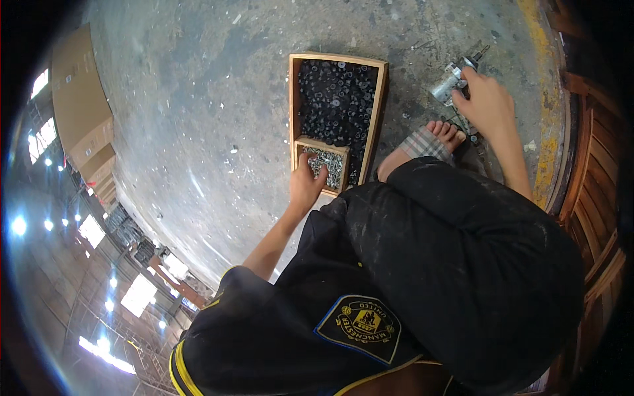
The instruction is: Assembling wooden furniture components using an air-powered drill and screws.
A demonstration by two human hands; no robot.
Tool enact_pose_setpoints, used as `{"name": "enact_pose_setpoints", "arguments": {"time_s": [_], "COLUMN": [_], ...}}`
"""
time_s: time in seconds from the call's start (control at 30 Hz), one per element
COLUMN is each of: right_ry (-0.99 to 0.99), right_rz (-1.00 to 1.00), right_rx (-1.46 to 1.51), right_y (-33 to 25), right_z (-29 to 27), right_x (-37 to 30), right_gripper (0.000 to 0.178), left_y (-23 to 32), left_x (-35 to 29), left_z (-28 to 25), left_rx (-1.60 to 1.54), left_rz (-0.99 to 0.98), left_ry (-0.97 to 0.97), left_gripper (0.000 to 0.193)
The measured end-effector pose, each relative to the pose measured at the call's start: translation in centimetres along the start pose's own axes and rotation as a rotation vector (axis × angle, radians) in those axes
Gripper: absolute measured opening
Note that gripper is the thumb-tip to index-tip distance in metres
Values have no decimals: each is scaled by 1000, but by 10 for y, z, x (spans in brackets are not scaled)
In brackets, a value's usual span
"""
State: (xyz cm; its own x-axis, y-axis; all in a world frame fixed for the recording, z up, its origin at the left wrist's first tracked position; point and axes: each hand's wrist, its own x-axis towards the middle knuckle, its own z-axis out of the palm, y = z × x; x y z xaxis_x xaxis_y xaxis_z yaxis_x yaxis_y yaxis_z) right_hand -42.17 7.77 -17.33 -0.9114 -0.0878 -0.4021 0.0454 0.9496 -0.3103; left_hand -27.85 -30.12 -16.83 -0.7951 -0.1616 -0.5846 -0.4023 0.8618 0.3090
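Note:
My left hand [308, 186] reaches over the near rim of a small wooden box [346, 165] holding many small silvery screws [330, 160]. Its thumb and fingers are apart, the fingertips down at the screws; no screw shows clearly between them. The small box sits in the near left corner of a larger wooden tray [382, 92], which holds many small black washer-like pieces [335, 82]. To the right, my right hand [487, 105] is closed around a silver pistol-shaped air drill [448, 84], its bit pointing far right. Some of those fingers are hidden.
My foot [446, 134] stands on the stained concrete floor [198, 86] between tray and drill. Cardboard boxes [79, 86] are stacked at the far left. Stacked wooden pieces [598, 198] line the right side, beside a yellow floor stripe [549, 145]. My bent knee is close to the tray.

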Motion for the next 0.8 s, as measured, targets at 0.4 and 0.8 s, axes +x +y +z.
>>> {"name": "enact_pose_setpoints", "arguments": {"time_s": [0.4, 0.8], "right_ry": [-7, 249], "right_rz": [-462, -370], "right_rx": [439, 207], "right_y": [-16, -90], "right_z": [26, 66], "right_x": [-6, 57], "right_gripper": [19, 32], "left_y": [-32, -36], "left_x": [-4, 1], "left_z": [47, 56], "left_rx": [113, 286], "left_rz": [383, 395], "left_ry": [182, 224], "left_gripper": [28, 19]}}
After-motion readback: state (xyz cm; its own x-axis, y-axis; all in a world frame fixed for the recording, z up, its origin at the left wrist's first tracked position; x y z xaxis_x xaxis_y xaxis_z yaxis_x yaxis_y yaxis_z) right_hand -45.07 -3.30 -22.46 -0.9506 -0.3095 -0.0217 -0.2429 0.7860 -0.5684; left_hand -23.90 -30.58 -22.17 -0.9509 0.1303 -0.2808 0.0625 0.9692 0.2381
